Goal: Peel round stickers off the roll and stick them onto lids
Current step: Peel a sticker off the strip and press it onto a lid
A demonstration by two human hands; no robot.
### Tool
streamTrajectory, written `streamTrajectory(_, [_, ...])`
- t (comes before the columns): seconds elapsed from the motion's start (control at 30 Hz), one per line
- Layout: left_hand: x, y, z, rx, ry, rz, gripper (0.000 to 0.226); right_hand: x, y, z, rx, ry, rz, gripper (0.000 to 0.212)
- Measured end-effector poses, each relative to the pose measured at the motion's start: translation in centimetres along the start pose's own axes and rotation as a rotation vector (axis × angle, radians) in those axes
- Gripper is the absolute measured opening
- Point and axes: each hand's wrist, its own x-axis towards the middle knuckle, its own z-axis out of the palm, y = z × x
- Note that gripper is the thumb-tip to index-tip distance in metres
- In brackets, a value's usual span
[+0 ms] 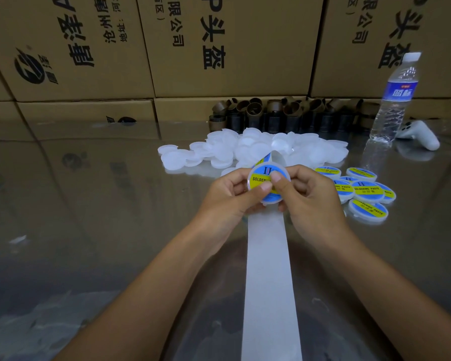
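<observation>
Both my hands hold one white round lid [281, 169] above the table's middle; a blue and yellow round sticker [259, 178] lies on its face. My left hand [227, 196] grips the lid's left side, its thumb pressing the sticker. My right hand [310, 196] grips the right side, its thumb on the sticker too. Behind the lid a bit of the sticker roll [267, 157] shows. A white strip of bare backing paper [270, 269] runs from under my hands toward me. A pile of plain white lids [245, 149] lies behind. Several stickered lids [365, 191] lie to the right.
Cardboard boxes [219, 48] wall off the back of the shiny table [89, 204]. Several brown cardboard cores [271, 113] stand behind the lids. A water bottle [393, 100] and a white controller [419, 135] are at the back right. Crumpled clear plastic [37, 321] lies near left.
</observation>
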Motion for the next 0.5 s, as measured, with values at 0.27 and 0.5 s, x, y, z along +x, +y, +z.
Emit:
streamTrajectory(0.27, [0.14,-0.07,-0.27,-0.019,0.085,0.028,0.021,-0.01,0.02,0.10,-0.044,-0.009,-0.013,0.013])
streamTrajectory(0.5, [0.15,-0.12,-0.07,-0.007,0.063,0.021,0.027,0.02,-0.03,0.15,-0.042,0.006,-0.023,0.016])
